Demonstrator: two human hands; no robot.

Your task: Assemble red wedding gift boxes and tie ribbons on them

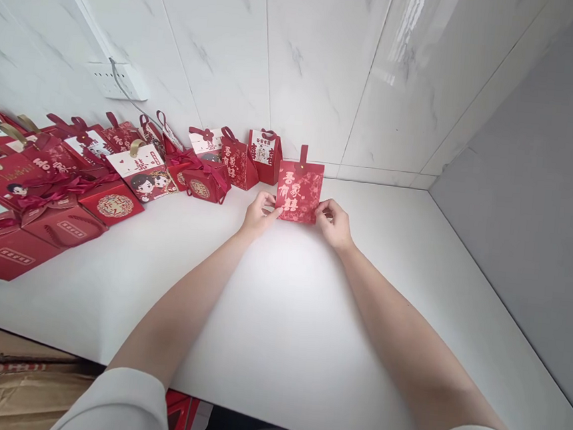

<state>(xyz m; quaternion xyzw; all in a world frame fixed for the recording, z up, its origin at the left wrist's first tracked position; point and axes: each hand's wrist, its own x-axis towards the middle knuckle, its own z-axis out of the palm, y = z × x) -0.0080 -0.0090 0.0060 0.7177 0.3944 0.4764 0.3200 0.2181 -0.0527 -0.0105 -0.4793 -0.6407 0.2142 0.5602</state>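
Observation:
A red gift box point(299, 193) with pale lettering and a ribbon loop stands upright near the back of the white table point(277, 321). On its left edge, the thumb and fingers of my left hand point(261, 214) close at the lower corner. My right hand point(334, 223) pinches the opposite lower edge. Just left of this box stand another lettered red box point(239, 164) and a red box with a white picture panel point(265, 158). The back of the held box is hidden.
Several red gift boxes with bows and loops, such as one with a round gold emblem point(115, 205), crowd the table's left side. A tiled wall point(320, 64) rises behind, with a socket point(118, 81). A grey panel point(536, 170) borders the right. Cardboard point(20, 392) lies below at left.

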